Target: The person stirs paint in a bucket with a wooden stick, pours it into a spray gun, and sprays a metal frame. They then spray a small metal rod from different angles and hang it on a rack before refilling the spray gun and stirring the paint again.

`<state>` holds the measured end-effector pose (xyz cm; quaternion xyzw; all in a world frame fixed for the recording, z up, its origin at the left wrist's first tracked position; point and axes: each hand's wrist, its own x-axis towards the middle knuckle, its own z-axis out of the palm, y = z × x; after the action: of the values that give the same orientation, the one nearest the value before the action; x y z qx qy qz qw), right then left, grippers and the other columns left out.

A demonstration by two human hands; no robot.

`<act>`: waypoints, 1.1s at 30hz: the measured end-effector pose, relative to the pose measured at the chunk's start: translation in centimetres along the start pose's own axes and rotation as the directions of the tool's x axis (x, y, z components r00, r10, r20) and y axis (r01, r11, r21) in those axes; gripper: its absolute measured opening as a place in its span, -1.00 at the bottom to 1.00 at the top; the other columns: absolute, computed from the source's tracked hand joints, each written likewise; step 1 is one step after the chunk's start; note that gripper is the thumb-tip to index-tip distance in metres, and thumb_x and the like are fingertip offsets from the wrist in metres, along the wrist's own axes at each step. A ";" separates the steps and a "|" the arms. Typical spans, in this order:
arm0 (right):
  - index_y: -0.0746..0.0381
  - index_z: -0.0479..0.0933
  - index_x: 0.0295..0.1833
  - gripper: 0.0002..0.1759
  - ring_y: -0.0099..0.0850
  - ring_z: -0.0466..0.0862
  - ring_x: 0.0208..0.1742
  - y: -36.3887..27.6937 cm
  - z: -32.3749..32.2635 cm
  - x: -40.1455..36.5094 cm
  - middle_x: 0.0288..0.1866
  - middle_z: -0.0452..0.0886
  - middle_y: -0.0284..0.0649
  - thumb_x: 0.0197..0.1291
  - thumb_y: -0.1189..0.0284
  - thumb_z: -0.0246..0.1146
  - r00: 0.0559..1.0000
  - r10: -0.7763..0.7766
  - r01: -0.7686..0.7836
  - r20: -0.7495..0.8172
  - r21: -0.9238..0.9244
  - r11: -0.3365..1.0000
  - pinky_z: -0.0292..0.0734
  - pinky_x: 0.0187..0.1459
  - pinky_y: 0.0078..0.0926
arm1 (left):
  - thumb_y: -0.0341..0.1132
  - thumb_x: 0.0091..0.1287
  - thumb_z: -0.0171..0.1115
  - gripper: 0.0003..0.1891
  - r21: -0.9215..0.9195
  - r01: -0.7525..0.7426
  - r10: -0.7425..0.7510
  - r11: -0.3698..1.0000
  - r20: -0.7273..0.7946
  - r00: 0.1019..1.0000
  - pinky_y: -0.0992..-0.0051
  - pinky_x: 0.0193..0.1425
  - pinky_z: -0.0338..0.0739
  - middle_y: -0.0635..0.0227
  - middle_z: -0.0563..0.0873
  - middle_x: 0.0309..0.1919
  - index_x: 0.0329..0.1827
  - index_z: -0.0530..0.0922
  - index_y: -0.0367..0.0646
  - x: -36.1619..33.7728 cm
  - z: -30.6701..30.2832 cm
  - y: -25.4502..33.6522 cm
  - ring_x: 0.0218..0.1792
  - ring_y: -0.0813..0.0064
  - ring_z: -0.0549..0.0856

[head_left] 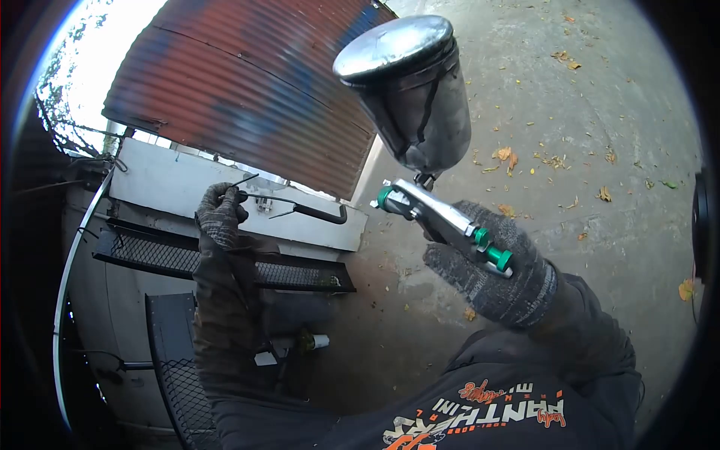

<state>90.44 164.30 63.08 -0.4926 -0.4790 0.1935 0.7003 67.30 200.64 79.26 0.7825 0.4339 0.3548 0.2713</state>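
Spray gun [433, 204] held up above the concrete floor [427, 322], metal cup [420, 112] on top, slightly tilted. Right hand [499, 281] wrapped round its grip. Left hand [220, 214] pinching a hooked black rod [319, 214], apart from the gun. Step, as judged: gun and rod held ready. Next move calls for steady cup, firm pinch. Beyond: black mesh frames [165, 255], corrugated sheet [247, 90].

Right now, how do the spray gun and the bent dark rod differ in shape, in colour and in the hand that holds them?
The spray gun is bulky; the bent dark rod is thin. The spray gun has a silver cup and green knobs, while the rod looks plain black. The gloved right hand holds the gun; the gloved left hand pinches the rod. Both are held in the air.
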 end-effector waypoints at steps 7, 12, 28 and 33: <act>0.33 0.59 0.21 -0.62 -0.64 0.57 -0.47 -5.6 -6.5 6.9 -0.16 0.69 -0.25 0.44 0.30 0.32 0.974 -0.105 0.128 -0.202 0.104 0.986 0.49 -0.47 -0.66 | -0.29 0.48 0.33 -0.87 -0.247 0.059 -0.070 0.967 -0.035 0.997 0.48 -0.42 0.58 0.35 0.74 -0.31 -0.09 0.63 -0.15 4.4 -4.1 6.8 -0.54 0.63 0.57; 0.31 0.59 0.17 -0.58 -0.72 0.37 -0.76 -5.6 -11.7 9.0 -0.28 0.67 -0.32 0.48 0.17 0.27 0.937 -0.306 0.285 -0.168 -0.139 0.948 0.28 -0.74 -0.72 | -0.39 0.43 0.32 -0.89 -0.475 0.092 -0.148 0.875 -0.081 0.986 0.52 -0.35 0.60 0.36 0.67 -0.33 -0.11 0.59 -0.23 7.9 -7.2 11.4 -0.47 0.59 0.59; 0.30 0.59 0.08 -0.68 -0.28 0.76 -0.14 1.8 -6.3 5.8 -0.15 0.72 -0.11 0.28 0.42 0.43 0.994 -0.090 0.085 0.062 0.080 0.993 0.63 -0.09 -0.32 | -0.44 0.44 0.27 -0.88 -0.514 0.167 -0.187 0.841 0.012 0.982 0.55 -0.42 0.60 0.34 0.68 -0.32 -0.10 0.55 -0.30 12.5 -7.9 19.0 -0.55 0.69 0.54; 0.37 0.57 0.00 -0.67 -0.19 0.77 -0.24 -0.5 -5.5 6.6 -0.23 0.67 -0.01 0.29 0.38 0.45 0.952 -0.306 0.306 -0.025 0.006 0.952 0.65 -0.24 -0.31 | -0.51 0.42 0.29 -0.87 -0.508 0.160 -0.203 0.847 -0.031 0.979 0.54 -0.41 0.58 0.34 0.64 -0.31 -0.08 0.52 -0.32 11.2 -6.7 19.8 -0.55 0.67 0.53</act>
<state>98.11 166.20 66.39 -0.4111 -0.5404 0.0793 0.7298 75.81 201.76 101.40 0.6247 0.4095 0.4607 0.4795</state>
